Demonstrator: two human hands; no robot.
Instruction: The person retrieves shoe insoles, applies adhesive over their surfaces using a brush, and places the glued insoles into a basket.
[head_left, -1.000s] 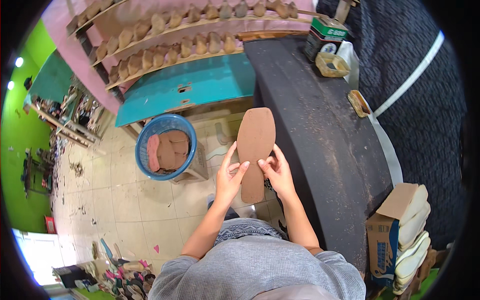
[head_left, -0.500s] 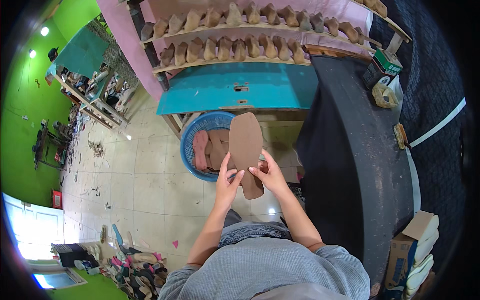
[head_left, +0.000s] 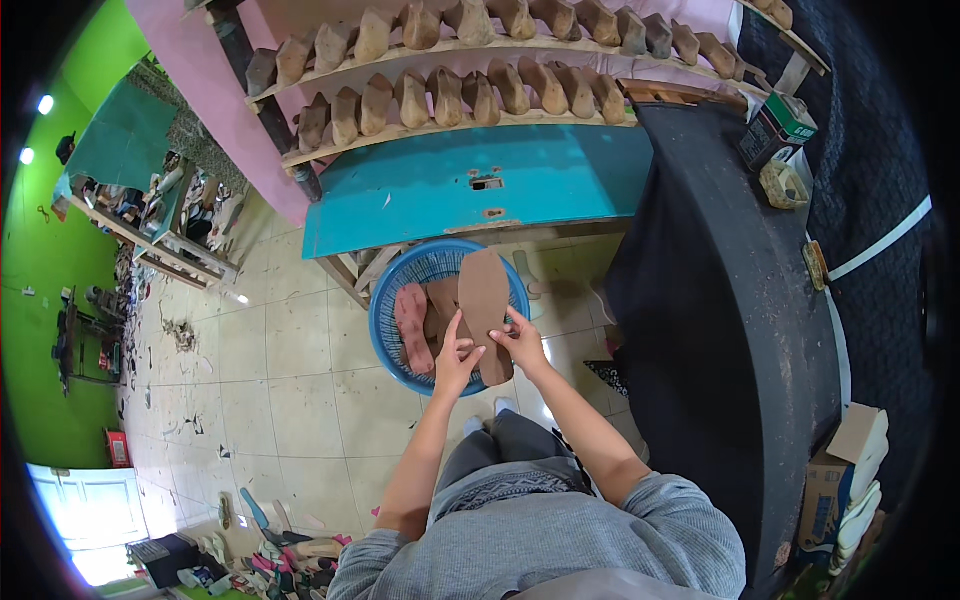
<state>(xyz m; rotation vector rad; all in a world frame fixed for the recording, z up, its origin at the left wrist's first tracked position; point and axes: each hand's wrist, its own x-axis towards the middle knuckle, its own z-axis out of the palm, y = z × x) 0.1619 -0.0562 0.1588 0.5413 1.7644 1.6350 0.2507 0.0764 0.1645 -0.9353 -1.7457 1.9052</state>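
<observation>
Between my two hands is a brown shoe insole (head_left: 483,290), flat and matte, held upright by its lower part. A darker brown end shows below my thumbs; whether it is a second piece, I cannot tell. My left hand (head_left: 458,360) pinches the left edge, thumb in front. On the right edge, my right hand (head_left: 522,347) grips with its thumb across the front and fingers behind. Under the insole stands a round blue plastic basket (head_left: 388,272). Inside it lie a pinkish insole (head_left: 412,318) and more brown pieces, partly hidden by the held one.
A turquoise bench (head_left: 420,205) stands beyond the basket, below shelves of wooden shoe lasts (head_left: 445,95). To my right runs a table under black cloth (head_left: 745,300), with a tin (head_left: 778,130) and small basket (head_left: 783,185). Shoes (head_left: 290,565) lie piled at lower left.
My hands have lowered the insole slightly, now over the basket's right part. The view has shifted, so the basket sits more centrally and my feet show. Both hands keep their hold.
</observation>
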